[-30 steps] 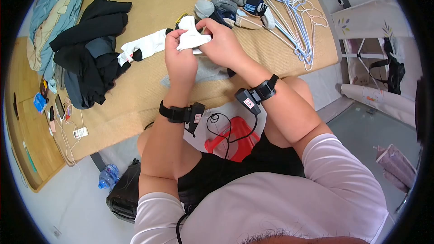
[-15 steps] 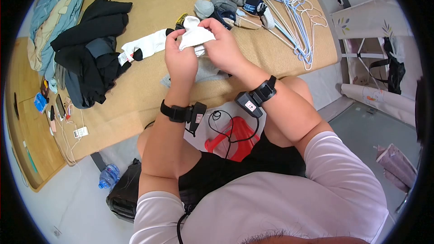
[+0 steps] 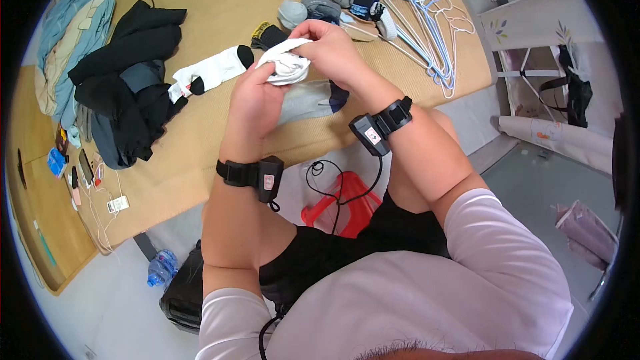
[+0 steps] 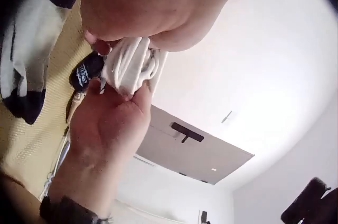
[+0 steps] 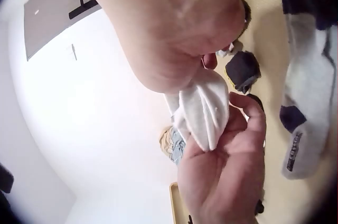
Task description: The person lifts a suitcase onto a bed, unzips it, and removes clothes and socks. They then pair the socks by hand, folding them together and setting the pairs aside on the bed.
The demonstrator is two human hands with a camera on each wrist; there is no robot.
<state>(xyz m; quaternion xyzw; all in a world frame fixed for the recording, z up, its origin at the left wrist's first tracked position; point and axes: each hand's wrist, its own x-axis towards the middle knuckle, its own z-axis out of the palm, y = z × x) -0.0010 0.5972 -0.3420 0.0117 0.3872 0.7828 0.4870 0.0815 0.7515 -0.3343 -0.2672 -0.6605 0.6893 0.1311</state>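
A bundled white sock point(image 3: 288, 69) is held up over the mat between both hands. My left hand point(image 3: 259, 101) grips its lower left side, thumb against the folds. From the upper right my right hand point(image 3: 335, 53) pinches the bundle, its fingertips at the top edge. Gathered folds of the bundle point(image 4: 129, 68) show in the left wrist view, and a smoother side of the white cloth point(image 5: 205, 110) faces the right wrist view. Below the hands lies a flat grey sock point(image 3: 303, 103) with navy patches. A black sock bundle point(image 3: 269, 36) with yellow lettering lies just behind them.
Flat white socks point(image 3: 213, 73) with black toes lie left of the hands, beside piled black clothes point(image 3: 133, 80). Several rolled socks point(image 3: 323, 8) and a heap of hangers point(image 3: 427, 20) lie at back right. A red stool point(image 3: 343, 207) stands below the mat's edge.
The white sock has gone from loosely spread cloth to a compact, rounded bundle. My left hand has dropped slightly and turned, uncovering more of the grey sock. The head view has shifted a little.
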